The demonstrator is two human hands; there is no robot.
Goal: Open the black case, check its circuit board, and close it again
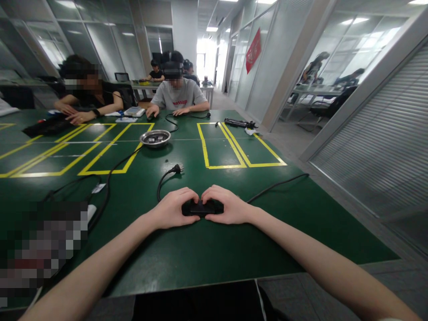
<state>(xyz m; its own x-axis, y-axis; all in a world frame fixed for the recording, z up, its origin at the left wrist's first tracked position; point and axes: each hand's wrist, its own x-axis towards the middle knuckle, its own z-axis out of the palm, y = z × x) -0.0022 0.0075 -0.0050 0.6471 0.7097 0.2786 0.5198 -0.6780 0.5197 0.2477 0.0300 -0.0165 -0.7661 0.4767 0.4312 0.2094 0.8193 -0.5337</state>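
A black power adapter (pixel 202 208) lies on the green table (pixel 187 258) in front of me. My left hand (pixel 174 207) is closed around its left end, thumb at the near side and fingers over the top. On the other end my right hand (pixel 230 206) grips in the same way, and the fingertips of both hands nearly meet in the middle. A black cord curves up beside my left hand to a power plug (pixel 177 169) on the table. Another thin black cable (pixel 279 183) runs off to the right from behind my right hand.
A metal bowl (pixel 143 141) with small metal parts stands beyond the plug. Yellow tape (pixel 225 167) marks rectangles on the table. A folded black tripod (pixel 240 123) lies far right. Two people work across the table, one at a black keyboard-like object (pixel 50 125). A blurred-out item lies near left.
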